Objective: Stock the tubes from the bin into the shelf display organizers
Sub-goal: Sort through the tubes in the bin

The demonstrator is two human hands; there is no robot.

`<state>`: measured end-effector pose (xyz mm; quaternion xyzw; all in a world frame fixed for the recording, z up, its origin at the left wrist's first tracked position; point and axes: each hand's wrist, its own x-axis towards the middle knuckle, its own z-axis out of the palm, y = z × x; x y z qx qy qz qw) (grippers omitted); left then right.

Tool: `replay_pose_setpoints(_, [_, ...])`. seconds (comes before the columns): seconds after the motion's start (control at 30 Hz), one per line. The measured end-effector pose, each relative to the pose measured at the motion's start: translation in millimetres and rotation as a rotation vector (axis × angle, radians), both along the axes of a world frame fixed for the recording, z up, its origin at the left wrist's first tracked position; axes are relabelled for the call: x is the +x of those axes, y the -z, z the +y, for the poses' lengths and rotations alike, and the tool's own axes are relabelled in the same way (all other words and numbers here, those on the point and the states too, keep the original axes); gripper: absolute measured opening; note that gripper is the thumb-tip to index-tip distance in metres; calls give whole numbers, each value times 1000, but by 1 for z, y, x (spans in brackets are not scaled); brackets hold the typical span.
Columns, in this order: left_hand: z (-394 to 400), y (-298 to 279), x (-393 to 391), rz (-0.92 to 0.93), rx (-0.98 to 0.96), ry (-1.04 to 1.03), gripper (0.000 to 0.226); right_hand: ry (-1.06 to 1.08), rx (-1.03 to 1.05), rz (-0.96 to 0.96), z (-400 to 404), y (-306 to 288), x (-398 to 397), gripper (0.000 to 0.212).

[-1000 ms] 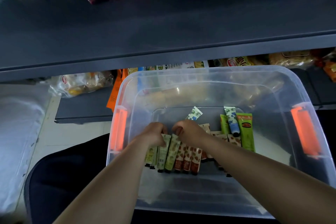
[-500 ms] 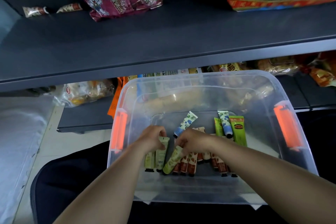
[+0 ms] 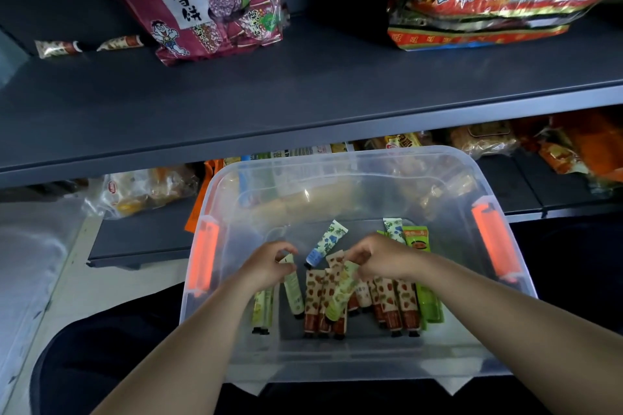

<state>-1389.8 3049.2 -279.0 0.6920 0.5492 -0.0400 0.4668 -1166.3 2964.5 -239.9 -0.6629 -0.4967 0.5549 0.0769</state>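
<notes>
In the bin (image 3: 371, 360), my left hand (image 3: 266, 266) pinches a pale tube (image 3: 292, 290), my right hand (image 3: 381, 259) a green tube (image 3: 340, 293); I lift both straight, clear of neighbours.

A shop aisle, seen at the shelving.

Dark metal shelves (image 3: 303, 104) run across the scene in tiers: a large purple bag of rice crackers (image 3: 205, 0) and an orange snack pack (image 3: 485, 6) lie on the far shelf, with more wrapped snacks (image 3: 145, 188) on the lower tier. A clear plastic bin (image 3: 354, 357) of small printed tubes (image 3: 387, 300) sits near, in front of the shelves.
</notes>
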Motion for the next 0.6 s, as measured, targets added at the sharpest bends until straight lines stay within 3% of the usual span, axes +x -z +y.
replay_pose_setpoints(0.1, [-2, -2, 1, -39, -42, 3, 31, 45, -29, 29, -4, 5, 4, 41])
replay_pose_setpoints(0.33, [-6, -8, 4, -146, -236, -139, 13, 123, -86, 94, -7, 18, 11, 47])
replay_pose_setpoints(0.6, [-9, -8, 6, -191, -361, -200, 27, 100, -71, 32, -8, 26, 12, 46])
